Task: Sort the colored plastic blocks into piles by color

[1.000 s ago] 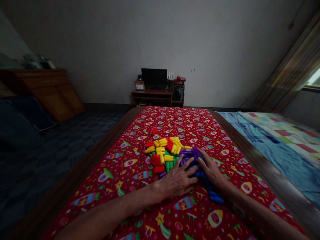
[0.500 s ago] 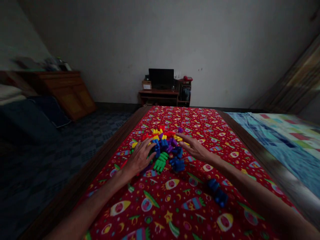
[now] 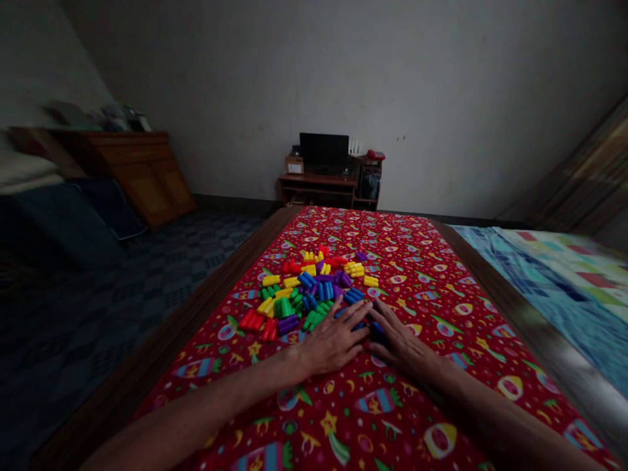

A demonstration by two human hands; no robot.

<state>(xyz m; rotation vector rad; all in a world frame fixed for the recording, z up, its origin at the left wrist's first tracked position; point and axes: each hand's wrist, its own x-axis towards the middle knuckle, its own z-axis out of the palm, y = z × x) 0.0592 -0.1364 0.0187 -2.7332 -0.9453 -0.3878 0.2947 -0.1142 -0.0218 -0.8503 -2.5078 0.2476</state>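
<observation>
A loose pile of small ribbed plastic toy pieces lies on the red cloth: green pieces (image 3: 283,307), yellow pieces (image 3: 353,269), red pieces (image 3: 251,320) and purple pieces (image 3: 288,324). Several blue pieces (image 3: 354,296) are at the pile's right. My left hand (image 3: 333,341) reaches over its near right edge, fingers stretched out across blue pieces that it partly covers. Close beside it, my right hand (image 3: 405,343) rests with fingers extended and slightly curved around a dark blue piece (image 3: 377,332). The fingertips of both hands nearly meet, and neither hand visibly grips anything.
The red patterned cloth (image 3: 338,418) covers a long table with a dark wooden edge (image 3: 216,288). To the right lies a bed with a blue cover (image 3: 515,281). A monitor (image 3: 324,152) on a desk stands against the far wall, and a wooden cabinet (image 3: 142,173) is at left.
My left hand has moved right off the pile's left side. My right hand has come nearer to me. The blue pieces that lay apart near my right forearm no longer show there.
</observation>
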